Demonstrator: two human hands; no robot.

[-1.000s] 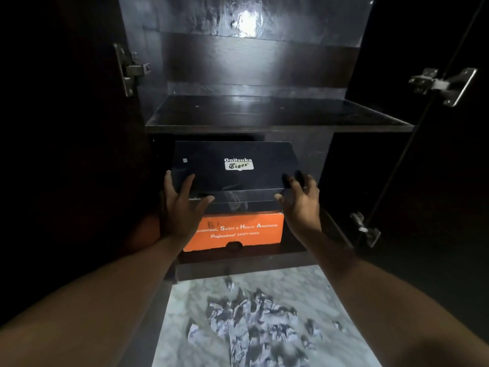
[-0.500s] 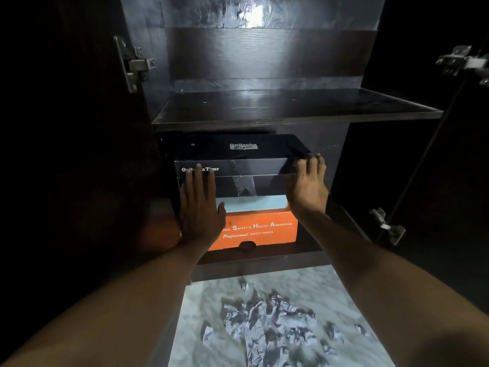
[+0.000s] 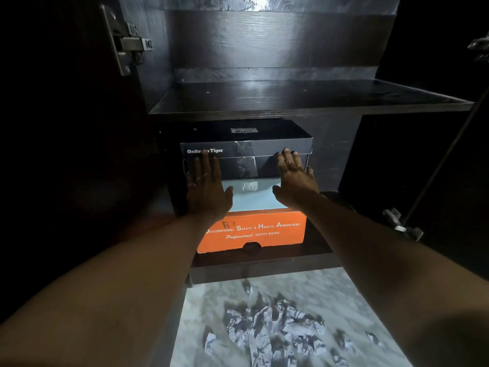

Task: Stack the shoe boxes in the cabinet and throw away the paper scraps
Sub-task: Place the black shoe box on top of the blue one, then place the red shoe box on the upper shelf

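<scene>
A dark navy shoe box (image 3: 246,152) with white lettering sits in the lower compartment of the dark cabinet (image 3: 304,104), on top of an orange safety-shoe box (image 3: 264,234). A pale blue panel shows on the navy box's front between my hands. My left hand (image 3: 205,189) presses flat on the left of that front face, fingers straight. My right hand (image 3: 293,178) presses flat on the right side, fingers reaching the lid's edge. Crumpled paper scraps (image 3: 275,332) lie on the marble floor below the cabinet.
An empty shelf board (image 3: 291,94) spans the cabinet above the boxes. Both doors stand open, with metal hinges at upper left (image 3: 124,41) and lower right (image 3: 399,223). A narrow gap remains right of the boxes in the lower compartment.
The navy box went from tilted in my grip to lying flat on the orange box, pushed deeper. My hands moved from its sides to flat on its front.
</scene>
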